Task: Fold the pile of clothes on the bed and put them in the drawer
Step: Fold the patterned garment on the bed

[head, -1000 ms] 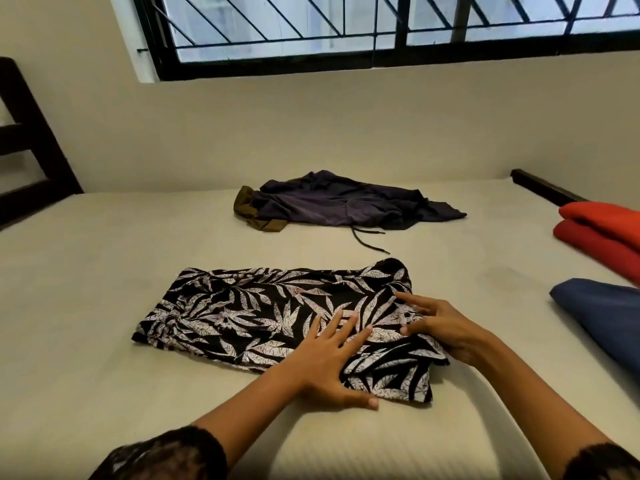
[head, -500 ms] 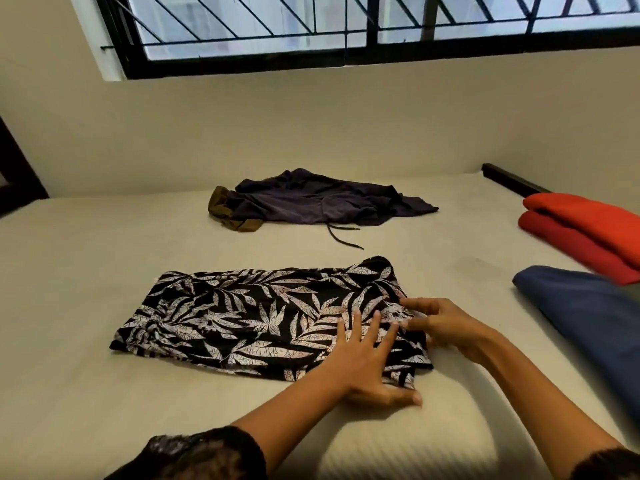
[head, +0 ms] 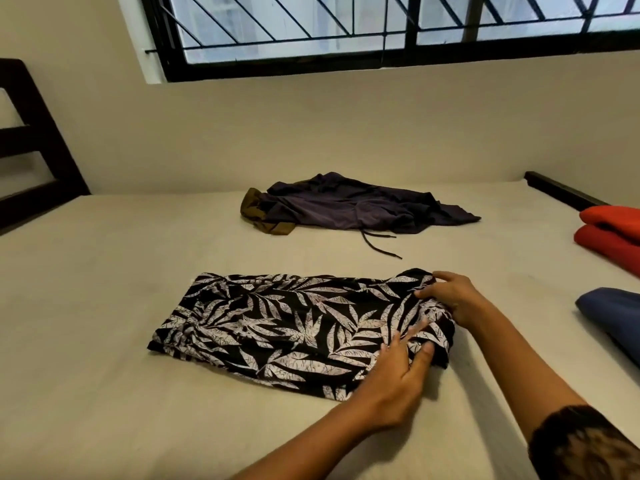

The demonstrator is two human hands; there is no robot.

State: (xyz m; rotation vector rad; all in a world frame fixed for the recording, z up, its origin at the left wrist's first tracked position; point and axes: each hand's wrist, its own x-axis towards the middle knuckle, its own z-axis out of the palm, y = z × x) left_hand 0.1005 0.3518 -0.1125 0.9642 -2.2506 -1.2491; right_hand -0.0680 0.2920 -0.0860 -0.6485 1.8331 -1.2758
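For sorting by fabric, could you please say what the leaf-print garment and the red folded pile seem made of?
Leaf-print garment: thin matte cloth, perhaps rayon; lies flat with soft creases. Red pile: thicker, perhaps fleece; rounded bulky folds.

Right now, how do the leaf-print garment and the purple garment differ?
The leaf-print garment lies flat, folded; the purple garment lies crumpled. The left hand and right hand hold the leaf-print garment; the purple garment is untouched. Both lie on the bed.
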